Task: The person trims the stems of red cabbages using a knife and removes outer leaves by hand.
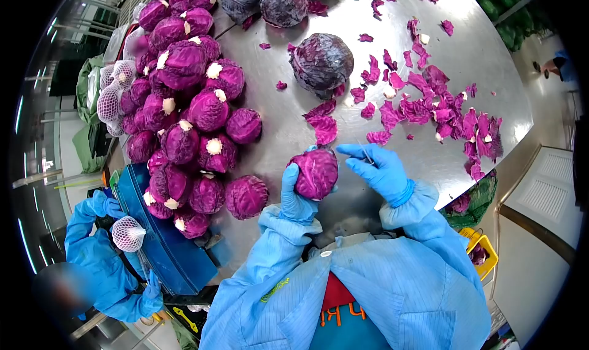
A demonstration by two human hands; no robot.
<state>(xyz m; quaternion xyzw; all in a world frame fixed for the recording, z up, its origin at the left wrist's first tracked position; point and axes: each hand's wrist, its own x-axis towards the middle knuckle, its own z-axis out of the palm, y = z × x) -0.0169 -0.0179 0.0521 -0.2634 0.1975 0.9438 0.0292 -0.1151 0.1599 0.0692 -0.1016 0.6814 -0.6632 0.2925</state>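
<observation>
In my gloved left hand (296, 198) I hold a trimmed red cabbage (316, 173), bright purple, with the fingers wrapped round its left side and underneath. Just right of it, my gloved right hand (385, 173) is closed on a small knife (366, 153); only a thin piece of its metal shows between the fingers, and the handle is hidden. The knife and the cabbage are apart. Beyond my hands, a darker untrimmed cabbage (323, 65) sits on the steel table (270, 107). Loose purple leaves (323, 129) lie between it and my hands.
Trimmed cabbages (184, 65) are heaped on the left, with several dark cabbages (284, 7) at the far edge. Leaf scraps (435, 98) spread over the right side. At lower left, a co-worker (101, 246) handles a netted item (128, 234) beside a blue chute (162, 230). A yellow crate (485, 258) stands lower right.
</observation>
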